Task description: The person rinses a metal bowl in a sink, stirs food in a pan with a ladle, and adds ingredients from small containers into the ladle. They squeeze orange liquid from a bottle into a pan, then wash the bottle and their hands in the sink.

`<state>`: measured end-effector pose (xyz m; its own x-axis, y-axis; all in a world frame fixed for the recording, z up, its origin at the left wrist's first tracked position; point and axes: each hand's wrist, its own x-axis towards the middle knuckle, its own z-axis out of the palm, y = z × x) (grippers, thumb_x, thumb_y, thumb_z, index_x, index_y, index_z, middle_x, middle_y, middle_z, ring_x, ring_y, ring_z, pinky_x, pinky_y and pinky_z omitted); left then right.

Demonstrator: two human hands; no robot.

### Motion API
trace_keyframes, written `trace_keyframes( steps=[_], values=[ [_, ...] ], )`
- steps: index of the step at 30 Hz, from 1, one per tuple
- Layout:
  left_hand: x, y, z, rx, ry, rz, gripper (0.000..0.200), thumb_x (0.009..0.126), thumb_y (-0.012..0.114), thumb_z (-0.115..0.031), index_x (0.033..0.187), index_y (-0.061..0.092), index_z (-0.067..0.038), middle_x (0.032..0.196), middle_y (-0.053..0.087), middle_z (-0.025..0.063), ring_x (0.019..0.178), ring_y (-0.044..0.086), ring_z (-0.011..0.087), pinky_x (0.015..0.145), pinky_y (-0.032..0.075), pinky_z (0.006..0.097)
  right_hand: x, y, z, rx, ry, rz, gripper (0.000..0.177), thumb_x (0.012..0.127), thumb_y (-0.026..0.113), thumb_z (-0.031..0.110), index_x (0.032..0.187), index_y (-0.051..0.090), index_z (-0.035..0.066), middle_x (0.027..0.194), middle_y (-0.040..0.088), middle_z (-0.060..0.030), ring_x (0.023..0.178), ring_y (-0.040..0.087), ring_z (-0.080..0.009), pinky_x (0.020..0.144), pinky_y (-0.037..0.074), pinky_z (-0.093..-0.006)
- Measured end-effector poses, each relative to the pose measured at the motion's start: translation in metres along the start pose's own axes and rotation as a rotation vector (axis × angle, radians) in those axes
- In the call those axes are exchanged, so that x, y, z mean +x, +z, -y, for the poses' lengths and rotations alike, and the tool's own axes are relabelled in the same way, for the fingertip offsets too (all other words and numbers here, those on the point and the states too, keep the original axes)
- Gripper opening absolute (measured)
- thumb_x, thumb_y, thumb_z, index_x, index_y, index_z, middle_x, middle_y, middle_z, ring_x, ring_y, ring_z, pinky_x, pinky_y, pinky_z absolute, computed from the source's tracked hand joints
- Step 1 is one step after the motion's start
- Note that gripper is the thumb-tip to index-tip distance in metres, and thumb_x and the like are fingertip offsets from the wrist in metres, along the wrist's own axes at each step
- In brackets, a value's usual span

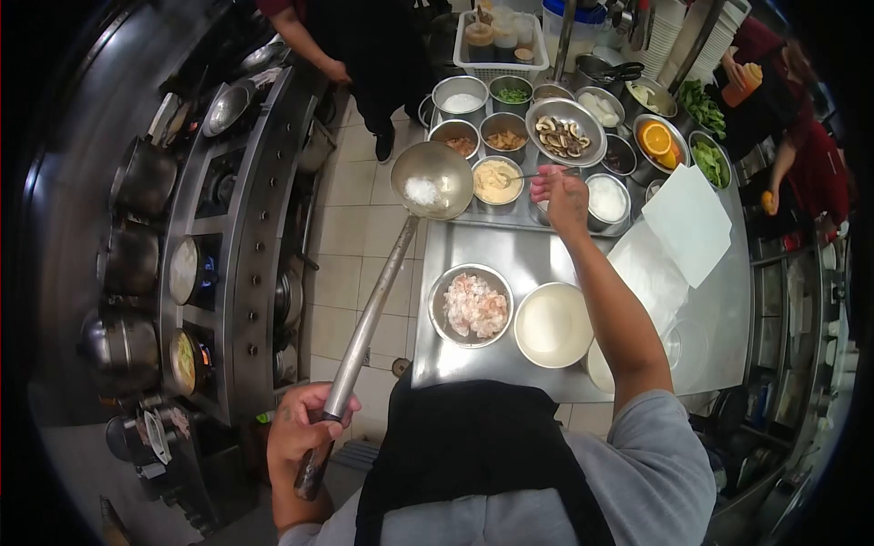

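My left hand point(300, 428) grips the long steel handle of a big ladle point(431, 179), whose bowl hangs over the floor at the table's left edge and holds a small heap of white powder point(422, 190). My right hand point(563, 194) reaches out over the seasoning tubs and pinches a small spoon point(521, 177) that dips into a tub of pale yellow paste point(496, 181). Close to me on the steel table point(537, 259) stand a metal bowl of chopped pinkish raw meat point(472, 306) and an empty white bowl point(553, 324).
Several steel tubs of seasonings, mushrooms point(563, 136), orange halves point(657, 141) and greens point(708, 159) fill the table's far end. White paper sheets point(687, 223) lie to the right. A wok range point(232, 237) runs along the left. One person point(364, 45) stands ahead, another point(801, 146) at right.
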<state>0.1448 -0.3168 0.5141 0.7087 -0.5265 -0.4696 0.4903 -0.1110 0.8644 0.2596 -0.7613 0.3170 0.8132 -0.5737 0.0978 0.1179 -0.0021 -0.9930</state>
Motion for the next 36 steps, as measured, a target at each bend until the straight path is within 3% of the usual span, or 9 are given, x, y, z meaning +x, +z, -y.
trace_keyframes(
  steps=[2, 6, 8, 28, 36],
  values=[
    [0.001, 0.002, -0.001, 0.024, -0.037, -0.077, 0.046, 0.056, 0.071, -0.018, 0.089, 0.061, 0.012, 0.071, 0.058, 0.0089, 0.063, 0.054, 0.0133, 0.061, 0.042, 0.0238, 0.001, -0.002, -0.001, 0.049, 0.044, -0.024, 0.034, 0.1, 0.043, 0.024, 0.098, 0.059, -0.007, 0.078, 0.064, -0.0106, 0.061, 0.061, -0.0134, 0.056, 0.051, -0.0253],
    [0.004, -0.001, 0.001, 0.048, -0.032, -0.069, 0.045, 0.056, 0.07, -0.018, 0.089, 0.061, 0.012, 0.071, 0.057, 0.009, 0.063, 0.053, 0.0134, 0.06, 0.041, 0.0239, 0.006, -0.005, -0.005, 0.144, 0.116, -0.035, 0.034, 0.1, 0.044, 0.023, 0.098, 0.058, -0.008, 0.078, 0.064, -0.0133, 0.061, 0.061, -0.0154, 0.055, 0.053, -0.0261],
    [0.006, -0.005, 0.002, 0.044, -0.007, 0.024, 0.037, 0.065, 0.068, -0.01, 0.097, 0.062, 0.006, 0.072, 0.055, 0.0016, 0.063, 0.049, 0.0073, 0.059, 0.035, 0.0189, 0.007, -0.006, -0.004, 0.149, 0.133, -0.043, 0.033, 0.1, 0.044, 0.022, 0.098, 0.058, -0.008, 0.078, 0.064, -0.014, 0.061, 0.062, -0.0161, 0.054, 0.053, -0.0265],
    [0.012, -0.005, -0.003, 0.077, -0.03, 0.046, 0.033, 0.065, 0.064, -0.007, 0.096, 0.063, 0.005, 0.073, 0.055, 0.0006, 0.065, 0.05, 0.0075, 0.061, 0.037, 0.0199, 0.003, -0.019, -0.001, 0.301, 0.255, -0.096, 0.032, 0.098, 0.045, 0.023, 0.1, 0.058, -0.007, 0.084, 0.064, -0.0167, 0.067, 0.064, -0.0201, 0.058, 0.055, -0.0288],
    [0.032, 0.006, -0.008, 0.146, -0.08, 0.081, 0.031, 0.067, 0.065, -0.009, 0.096, 0.064, 0.003, 0.074, 0.055, -0.0002, 0.067, 0.051, 0.008, 0.064, 0.038, 0.0209, -0.003, -0.023, 0.05, 0.292, 0.138, -0.1, 0.036, 0.099, 0.044, 0.026, 0.102, 0.059, -0.007, 0.083, 0.065, -0.0151, 0.067, 0.064, -0.0186, 0.061, 0.055, -0.0288]
  ],
)
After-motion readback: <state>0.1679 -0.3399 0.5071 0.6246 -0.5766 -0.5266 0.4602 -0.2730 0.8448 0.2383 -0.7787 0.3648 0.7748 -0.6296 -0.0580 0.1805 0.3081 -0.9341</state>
